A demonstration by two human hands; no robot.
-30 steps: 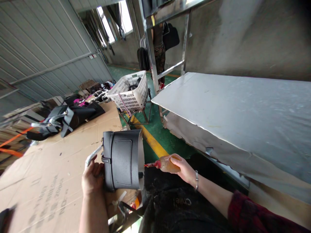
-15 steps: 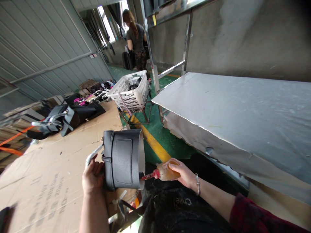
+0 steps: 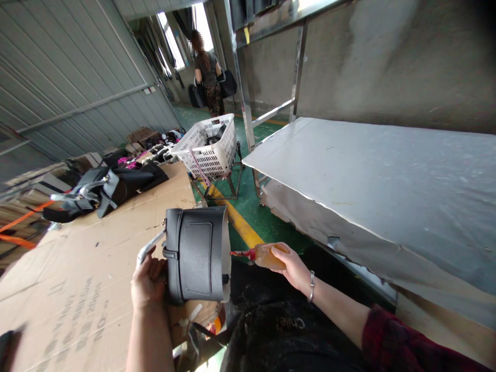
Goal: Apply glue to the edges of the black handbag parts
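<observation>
A black handbag (image 3: 197, 256) lies on its side in front of me, its pale-edged open end facing right. My left hand (image 3: 149, 281) is closed at its left side, by the handle (image 3: 150, 247) in clear wrapping; its palm side is partly hidden by the bag. In my right hand (image 3: 290, 263) is a squeeze bottle (image 3: 267, 256) with amber liquid and a red nozzle. The nozzle's tip points left, close to the upper part of the bag's open end. Whether it touches the edge I cannot tell.
Cardboard (image 3: 127, 243) covers the table under the bag; more black bags (image 3: 112, 186) lie at its far left. A white plastic basket (image 3: 211, 150) stands on a metal frame ahead. At right is a grey-topped table (image 3: 372, 175). A person (image 3: 209, 77) carrying black bags is in the background.
My right hand has raised the bottle, so the nozzle moved from the lower part of the bag's opening up along the edge. My left hand stays put. The person behind has moved left and away.
</observation>
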